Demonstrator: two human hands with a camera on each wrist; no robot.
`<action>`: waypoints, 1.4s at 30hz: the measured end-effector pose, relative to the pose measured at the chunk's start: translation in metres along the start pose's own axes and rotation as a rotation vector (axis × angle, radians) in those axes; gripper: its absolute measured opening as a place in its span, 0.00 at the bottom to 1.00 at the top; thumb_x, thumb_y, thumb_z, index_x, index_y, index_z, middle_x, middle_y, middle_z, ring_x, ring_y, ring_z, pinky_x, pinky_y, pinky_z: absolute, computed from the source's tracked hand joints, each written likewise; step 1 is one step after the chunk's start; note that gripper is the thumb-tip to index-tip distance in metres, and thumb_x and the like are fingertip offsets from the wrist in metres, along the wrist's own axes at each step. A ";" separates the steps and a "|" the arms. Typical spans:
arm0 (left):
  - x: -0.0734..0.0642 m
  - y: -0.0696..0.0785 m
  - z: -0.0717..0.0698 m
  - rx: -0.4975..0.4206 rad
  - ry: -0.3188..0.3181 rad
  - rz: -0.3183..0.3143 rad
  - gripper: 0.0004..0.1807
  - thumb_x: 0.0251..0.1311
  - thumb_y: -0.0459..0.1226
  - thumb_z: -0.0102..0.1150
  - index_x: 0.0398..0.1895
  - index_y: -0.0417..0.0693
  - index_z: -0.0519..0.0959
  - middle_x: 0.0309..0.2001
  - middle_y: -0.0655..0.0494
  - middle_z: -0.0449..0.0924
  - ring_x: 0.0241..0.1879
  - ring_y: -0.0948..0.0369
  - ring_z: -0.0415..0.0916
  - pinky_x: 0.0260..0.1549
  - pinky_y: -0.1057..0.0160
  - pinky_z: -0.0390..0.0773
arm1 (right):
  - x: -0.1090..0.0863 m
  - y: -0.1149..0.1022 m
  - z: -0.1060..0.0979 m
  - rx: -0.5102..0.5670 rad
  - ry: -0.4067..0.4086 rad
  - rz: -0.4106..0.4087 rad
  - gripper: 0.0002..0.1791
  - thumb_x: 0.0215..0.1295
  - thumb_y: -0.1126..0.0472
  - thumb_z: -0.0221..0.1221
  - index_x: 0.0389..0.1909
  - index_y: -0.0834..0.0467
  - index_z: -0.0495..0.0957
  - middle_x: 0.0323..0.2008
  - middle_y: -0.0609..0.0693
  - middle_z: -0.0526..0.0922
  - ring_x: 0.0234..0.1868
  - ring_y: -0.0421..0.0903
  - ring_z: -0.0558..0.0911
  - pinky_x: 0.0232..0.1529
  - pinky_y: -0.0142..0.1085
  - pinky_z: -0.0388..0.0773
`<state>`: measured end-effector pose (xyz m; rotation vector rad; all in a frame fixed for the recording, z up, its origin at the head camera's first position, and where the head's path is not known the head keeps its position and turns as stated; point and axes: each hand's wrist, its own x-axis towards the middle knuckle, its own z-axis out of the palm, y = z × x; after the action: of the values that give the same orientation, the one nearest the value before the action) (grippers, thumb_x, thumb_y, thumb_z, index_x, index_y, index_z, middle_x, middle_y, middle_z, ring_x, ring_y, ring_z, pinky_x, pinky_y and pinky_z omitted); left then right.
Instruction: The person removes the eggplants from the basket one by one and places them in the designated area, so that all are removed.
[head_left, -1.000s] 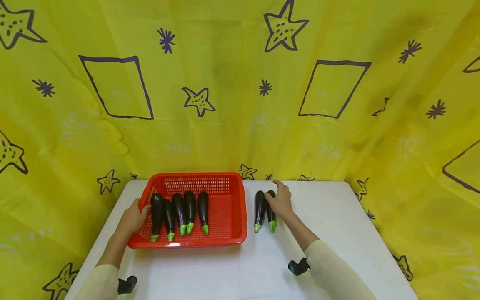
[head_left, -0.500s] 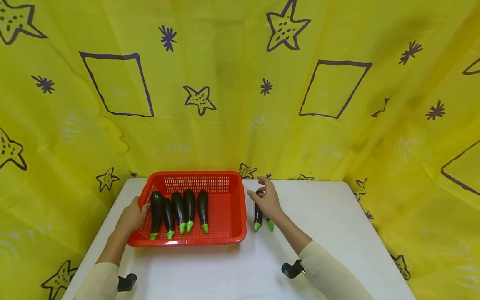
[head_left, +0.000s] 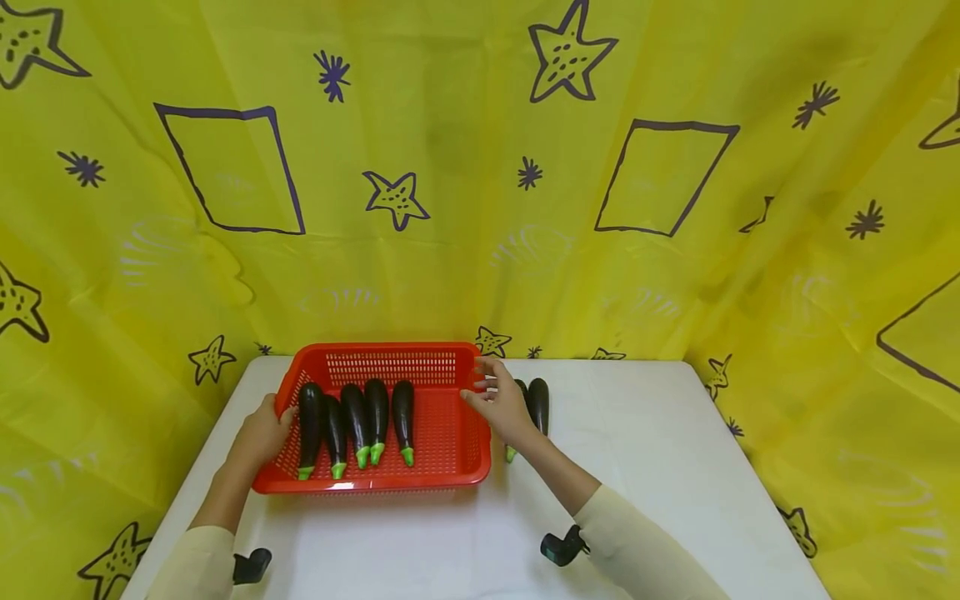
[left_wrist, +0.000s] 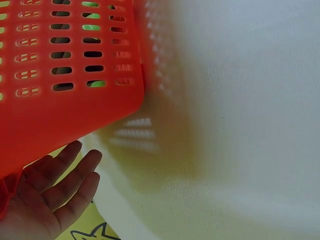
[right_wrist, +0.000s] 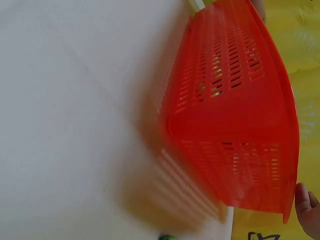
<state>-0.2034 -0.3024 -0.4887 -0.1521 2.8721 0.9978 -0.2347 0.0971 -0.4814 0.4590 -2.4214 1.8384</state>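
A red perforated plastic basket (head_left: 375, 483) stands on the left part of the table, with several dark eggplants (head_left: 403, 412) lying side by side in it, green stems toward me. My left hand (head_left: 258, 435) grips its left rim, thumb over the edge; in the left wrist view the other fingers (left_wrist: 70, 192) spread along the outside. My right hand (head_left: 501, 406) holds nothing and hovers at the right rim, fingers apart; the right wrist view has the thumb (right_wrist: 302, 197) close beside that rim. Just right of this hand, two more eggplants (head_left: 538, 404) lie on the table, partly hidden by it.
The white table (head_left: 637, 467) runs from the basket to the right and toward me. Behind and at both sides hangs a yellow curtain (head_left: 450, 275) with drawn stars and squares. A small black device (head_left: 564, 546) sits at each wrist.
My right hand has moved left, from over the two loose eggplants to the basket's right rim. My left hand and the basket have stayed in place.
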 end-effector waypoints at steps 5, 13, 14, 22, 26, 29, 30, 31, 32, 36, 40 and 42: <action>0.001 0.000 0.000 -0.004 -0.011 -0.009 0.20 0.81 0.38 0.44 0.57 0.24 0.59 0.38 0.33 0.74 0.36 0.43 0.76 0.37 0.43 0.79 | 0.001 -0.006 0.012 0.033 -0.011 -0.018 0.33 0.70 0.69 0.66 0.71 0.70 0.65 0.62 0.70 0.73 0.57 0.69 0.77 0.57 0.59 0.76; 0.000 -0.003 0.002 0.029 0.031 0.018 0.21 0.80 0.39 0.44 0.56 0.24 0.60 0.38 0.28 0.76 0.36 0.37 0.78 0.37 0.37 0.77 | 0.009 -0.013 0.027 0.064 -0.078 0.032 0.32 0.72 0.66 0.65 0.72 0.68 0.66 0.64 0.70 0.72 0.59 0.68 0.77 0.58 0.54 0.77; 0.000 -0.004 0.002 0.033 0.037 0.022 0.21 0.80 0.39 0.44 0.56 0.24 0.60 0.38 0.27 0.76 0.37 0.37 0.78 0.38 0.37 0.77 | 0.010 -0.014 0.029 0.070 -0.083 0.044 0.32 0.72 0.65 0.66 0.72 0.67 0.65 0.64 0.71 0.72 0.60 0.69 0.77 0.58 0.54 0.77; 0.001 -0.002 0.003 0.051 0.050 0.037 0.20 0.80 0.38 0.44 0.56 0.24 0.60 0.37 0.27 0.76 0.36 0.36 0.79 0.37 0.36 0.76 | 0.023 -0.012 0.046 0.112 -0.057 0.138 0.32 0.71 0.62 0.67 0.71 0.65 0.68 0.63 0.67 0.74 0.58 0.62 0.79 0.53 0.49 0.81; 0.000 0.000 0.003 0.052 0.040 0.029 0.20 0.80 0.38 0.44 0.55 0.24 0.60 0.38 0.26 0.76 0.36 0.36 0.78 0.38 0.36 0.76 | 0.027 -0.009 0.052 0.132 -0.042 0.169 0.31 0.71 0.62 0.67 0.71 0.64 0.69 0.63 0.66 0.75 0.57 0.60 0.79 0.54 0.48 0.80; -0.001 0.000 0.003 0.054 0.040 0.024 0.21 0.80 0.38 0.44 0.56 0.24 0.60 0.38 0.26 0.76 0.36 0.36 0.78 0.38 0.36 0.77 | 0.033 -0.007 0.058 0.138 -0.041 0.182 0.32 0.71 0.63 0.67 0.71 0.66 0.68 0.62 0.67 0.75 0.56 0.61 0.79 0.54 0.50 0.80; -0.001 -0.001 0.003 0.054 0.041 0.023 0.20 0.80 0.38 0.44 0.56 0.24 0.60 0.38 0.27 0.76 0.36 0.36 0.78 0.37 0.36 0.77 | 0.034 -0.007 0.059 0.146 -0.044 0.184 0.32 0.71 0.63 0.67 0.71 0.67 0.68 0.62 0.68 0.75 0.56 0.62 0.79 0.54 0.51 0.80; -0.001 -0.001 0.003 0.054 0.042 0.024 0.20 0.80 0.38 0.44 0.56 0.24 0.60 0.37 0.27 0.76 0.36 0.37 0.78 0.37 0.36 0.77 | 0.036 -0.007 0.061 0.149 -0.045 0.191 0.32 0.71 0.63 0.67 0.71 0.67 0.68 0.62 0.68 0.75 0.56 0.62 0.79 0.54 0.52 0.79; 0.000 -0.001 0.002 0.053 0.046 0.026 0.20 0.79 0.38 0.44 0.56 0.24 0.60 0.37 0.27 0.76 0.35 0.37 0.79 0.37 0.36 0.77 | 0.038 -0.007 0.063 0.151 -0.048 0.199 0.32 0.71 0.63 0.67 0.71 0.66 0.68 0.62 0.68 0.75 0.57 0.62 0.79 0.55 0.52 0.79; 0.000 0.000 0.002 0.049 0.046 0.025 0.20 0.79 0.38 0.44 0.56 0.25 0.60 0.37 0.27 0.77 0.35 0.37 0.79 0.37 0.36 0.77 | 0.045 -0.008 0.068 0.185 -0.061 0.233 0.31 0.71 0.64 0.67 0.70 0.67 0.68 0.60 0.68 0.76 0.55 0.61 0.81 0.56 0.52 0.79; 0.000 0.000 0.002 0.050 0.044 0.021 0.20 0.79 0.38 0.44 0.56 0.24 0.60 0.38 0.27 0.76 0.35 0.38 0.79 0.37 0.37 0.77 | 0.050 -0.007 0.074 0.245 -0.075 0.269 0.31 0.70 0.65 0.67 0.69 0.69 0.69 0.60 0.71 0.75 0.54 0.61 0.82 0.59 0.56 0.78; 0.000 0.001 0.001 0.049 0.043 0.018 0.20 0.79 0.38 0.44 0.56 0.24 0.60 0.38 0.27 0.76 0.35 0.38 0.79 0.37 0.37 0.77 | 0.053 -0.005 0.076 0.258 -0.082 0.285 0.30 0.70 0.65 0.67 0.69 0.70 0.69 0.59 0.71 0.75 0.53 0.60 0.81 0.60 0.58 0.76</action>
<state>-0.2034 -0.3009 -0.4891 -0.1460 2.9393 0.9383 -0.2739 0.0134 -0.4862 0.2133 -2.4160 2.3083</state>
